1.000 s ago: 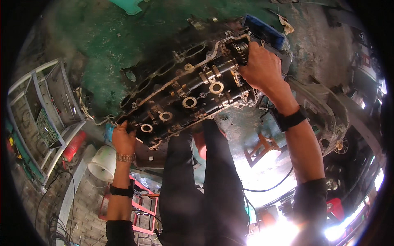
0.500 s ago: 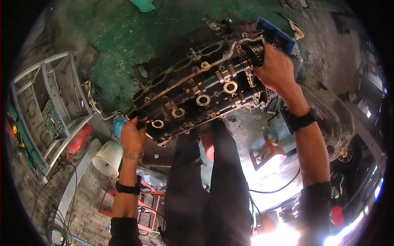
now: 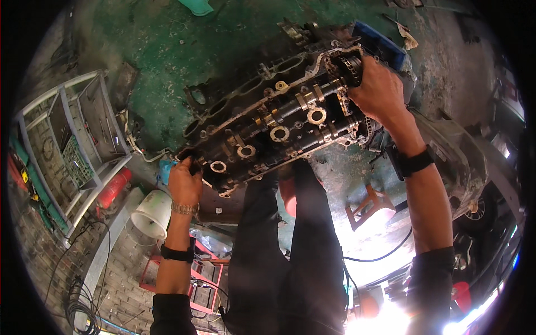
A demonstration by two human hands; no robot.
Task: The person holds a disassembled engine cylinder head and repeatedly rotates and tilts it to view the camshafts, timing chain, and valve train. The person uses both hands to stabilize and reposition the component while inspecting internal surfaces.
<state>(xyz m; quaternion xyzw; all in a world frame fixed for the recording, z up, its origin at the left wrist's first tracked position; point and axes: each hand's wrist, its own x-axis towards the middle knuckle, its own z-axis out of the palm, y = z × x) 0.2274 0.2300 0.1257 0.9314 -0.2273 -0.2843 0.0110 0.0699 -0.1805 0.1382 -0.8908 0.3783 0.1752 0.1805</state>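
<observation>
A dark, oily engine cylinder head (image 3: 261,149) lies slantwise in front of me, its right end farther off than its left. Two camshafts (image 3: 290,109) run along its open top, and several pale round rings show between them. My left hand (image 3: 185,185) is closed round the near left corner, with its fingertips partly hidden behind the edge. At the opposite end, my right hand (image 3: 381,92) grips the edge beside the chain sprocket (image 3: 352,66); its fingers are mostly out of sight. A second chain (image 3: 368,127) shows below that wrist.
A blue bin (image 3: 379,44) stands behind the right end. To the left are a metal rack (image 3: 84,134), a red cylinder (image 3: 114,188) and a white bucket (image 3: 152,214). A small wooden stool (image 3: 369,204) stands right of my legs, near a black cable (image 3: 379,259).
The whole view has shifted slightly, so most things appear a little farther right. Both hands keep their grip on the cylinder head, which shows no clear movement of its own.
</observation>
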